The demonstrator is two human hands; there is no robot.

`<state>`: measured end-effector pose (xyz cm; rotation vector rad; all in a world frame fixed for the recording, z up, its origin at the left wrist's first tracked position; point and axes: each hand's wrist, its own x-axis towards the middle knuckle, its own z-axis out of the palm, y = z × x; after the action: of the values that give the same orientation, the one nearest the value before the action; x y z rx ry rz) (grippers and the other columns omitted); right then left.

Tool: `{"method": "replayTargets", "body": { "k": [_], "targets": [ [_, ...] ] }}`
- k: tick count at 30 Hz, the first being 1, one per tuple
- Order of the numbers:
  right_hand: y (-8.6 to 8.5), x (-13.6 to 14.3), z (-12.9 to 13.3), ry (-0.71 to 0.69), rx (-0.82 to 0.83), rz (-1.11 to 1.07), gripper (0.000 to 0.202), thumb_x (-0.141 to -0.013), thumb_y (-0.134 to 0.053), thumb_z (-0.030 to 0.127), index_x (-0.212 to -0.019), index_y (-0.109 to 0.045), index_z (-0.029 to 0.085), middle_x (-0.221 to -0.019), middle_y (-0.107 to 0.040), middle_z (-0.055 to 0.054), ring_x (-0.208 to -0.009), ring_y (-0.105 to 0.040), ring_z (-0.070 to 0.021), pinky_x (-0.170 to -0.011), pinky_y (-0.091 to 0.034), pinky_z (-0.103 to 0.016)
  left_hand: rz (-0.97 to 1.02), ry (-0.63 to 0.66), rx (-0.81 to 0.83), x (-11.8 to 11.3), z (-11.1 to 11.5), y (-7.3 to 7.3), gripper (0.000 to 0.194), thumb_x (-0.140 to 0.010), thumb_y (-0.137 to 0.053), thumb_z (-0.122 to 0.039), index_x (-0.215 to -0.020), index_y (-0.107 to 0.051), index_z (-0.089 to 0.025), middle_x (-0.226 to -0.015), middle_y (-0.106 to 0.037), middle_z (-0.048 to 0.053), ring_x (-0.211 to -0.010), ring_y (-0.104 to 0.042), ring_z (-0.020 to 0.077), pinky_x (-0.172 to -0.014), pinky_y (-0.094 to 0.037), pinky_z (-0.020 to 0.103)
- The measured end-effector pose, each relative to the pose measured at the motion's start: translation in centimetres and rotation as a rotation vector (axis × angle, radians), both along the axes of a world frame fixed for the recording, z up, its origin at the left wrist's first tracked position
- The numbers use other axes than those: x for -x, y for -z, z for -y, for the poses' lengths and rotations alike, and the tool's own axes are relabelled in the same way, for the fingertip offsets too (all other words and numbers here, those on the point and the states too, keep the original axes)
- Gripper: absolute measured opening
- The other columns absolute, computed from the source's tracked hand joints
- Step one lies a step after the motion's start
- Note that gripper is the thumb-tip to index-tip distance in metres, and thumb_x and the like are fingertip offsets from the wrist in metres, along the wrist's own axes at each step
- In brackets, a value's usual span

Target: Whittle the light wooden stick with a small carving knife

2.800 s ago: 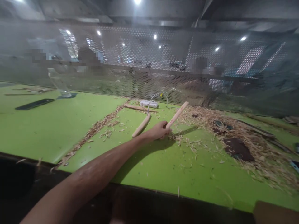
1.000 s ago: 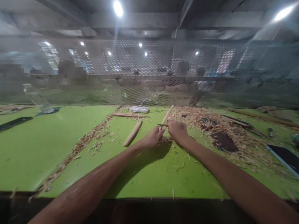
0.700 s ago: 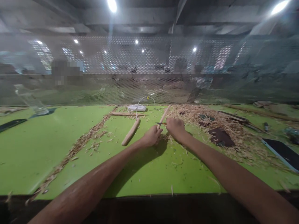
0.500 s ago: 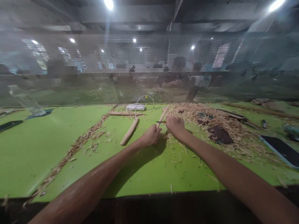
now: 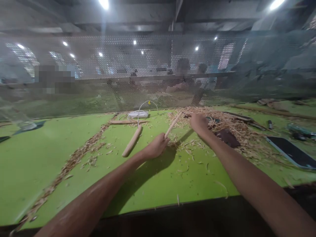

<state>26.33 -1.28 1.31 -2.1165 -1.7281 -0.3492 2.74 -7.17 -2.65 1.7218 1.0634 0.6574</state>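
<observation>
My left hand (image 5: pixel 157 145) is closed around the lower end of a slim pale wooden stick (image 5: pixel 173 124), which slants up and away to the right. My right hand (image 5: pixel 198 123) is a fist around a knife (image 5: pixel 187 115); its handle is mostly hidden in the fingers and its short dark blade lies by the stick's far tip. Whether blade and wood touch I cannot tell. To the left of my left hand, a thicker rounded wooden piece (image 5: pixel 132 141) lies on the green table (image 5: pixel 158 184).
Curled wood shavings (image 5: pixel 249 138) heap up at the right, around a dark brown piece (image 5: pixel 228 138). A phone (image 5: pixel 292 152) lies farther right. Behind the hands are a white power strip (image 5: pixel 138 114), a flat wooden strip (image 5: pixel 123 122) and a perforated screen (image 5: pixel 158 89). A clear bottle (image 5: pixel 21 118) is at left.
My right hand has slid the knife away from my left hand, up along the stick to its far tip. My left hand keeps its hold. The view has shifted slightly right.
</observation>
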Motion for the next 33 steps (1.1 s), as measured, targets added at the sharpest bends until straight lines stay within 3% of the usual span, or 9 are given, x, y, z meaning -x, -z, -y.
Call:
{"method": "replayTargets", "body": {
  "k": [6, 10, 13, 25, 29, 33],
  "targets": [
    [-0.8, 3.8, 1.2, -0.101, 0.149, 0.095, 0.033, -0.093, -0.042, 0.015, -0.106, -0.072, 0.011, -0.094, -0.069, -0.018, -0.087, -0.066, -0.0219, -0.078, -0.047, -0.029, 0.067, 0.036, 0.016, 0.2, -0.3, 0.2, 0.026, -0.096, -0.045, -0.044, -0.086, -0.04, -0.021, -0.063, -0.042, -0.005, -0.047, -0.034, 0.008, -0.043, -0.032, 0.021],
    [-0.3, 6.7, 2.8, -0.231, 0.242, 0.142, 0.032, -0.094, -0.044, 0.019, -0.105, -0.072, 0.011, -0.092, -0.07, -0.015, -0.085, -0.066, -0.0207, -0.076, -0.049, -0.027, 0.075, 0.017, 0.023, 0.3, -0.7, 0.0, 0.023, -0.098, -0.04, -0.041, -0.086, -0.036, -0.022, -0.063, -0.039, -0.007, -0.046, -0.033, 0.0078, -0.042, -0.03, 0.02],
    [0.2, 8.0, 3.5, -0.315, 0.278, 0.184, 0.03, -0.093, -0.046, 0.019, -0.106, -0.071, 0.01, -0.092, -0.071, -0.015, -0.086, -0.066, -0.0206, -0.076, -0.049, -0.026, -0.017, -0.034, -0.071, 0.4, -0.9, -0.4, 0.02, -0.098, -0.039, -0.037, -0.086, -0.035, -0.022, -0.064, -0.04, -0.007, -0.047, -0.036, 0.0088, -0.043, -0.033, 0.021],
    [1.3, 7.6, 2.4, -0.281, 0.323, 0.297, 0.027, -0.091, -0.047, 0.009, -0.104, -0.07, 0.004, -0.087, -0.069, -0.02, -0.078, -0.067, -0.0246, -0.069, -0.052, -0.032, -0.421, -0.219, -0.326, -0.3, -1.7, -0.3, 0.018, -0.096, -0.043, -0.029, -0.079, -0.043, -0.02, -0.069, -0.054, 0.002, -0.059, -0.045, 0.015, -0.054, -0.026, 0.026],
    [1.1, 7.5, 2.2, -0.292, 0.322, 0.264, 0.03, -0.092, -0.044, 0.007, -0.108, -0.069, 0.002, -0.091, -0.069, -0.02, -0.082, -0.066, -0.0249, -0.071, -0.051, -0.031, -0.505, -0.229, -0.398, -0.2, -1.9, -0.2, 0.018, -0.096, -0.042, -0.029, -0.083, -0.048, -0.019, -0.075, -0.059, 0.006, -0.06, -0.047, 0.0161, -0.055, -0.027, 0.027],
    [1.2, 7.2, 1.6, -0.254, 0.375, 0.21, 0.03, -0.093, -0.043, 0.008, -0.106, -0.069, -0.002, -0.083, -0.068, -0.021, -0.077, -0.065, -0.0231, -0.068, -0.051, -0.03, -0.579, -0.223, -0.439, -0.2, -2.1, -0.1, 0.021, -0.098, -0.038, -0.028, -0.091, -0.053, -0.016, -0.076, -0.062, 0.009, -0.058, -0.051, 0.0171, -0.058, -0.031, 0.029]
  ]
}}
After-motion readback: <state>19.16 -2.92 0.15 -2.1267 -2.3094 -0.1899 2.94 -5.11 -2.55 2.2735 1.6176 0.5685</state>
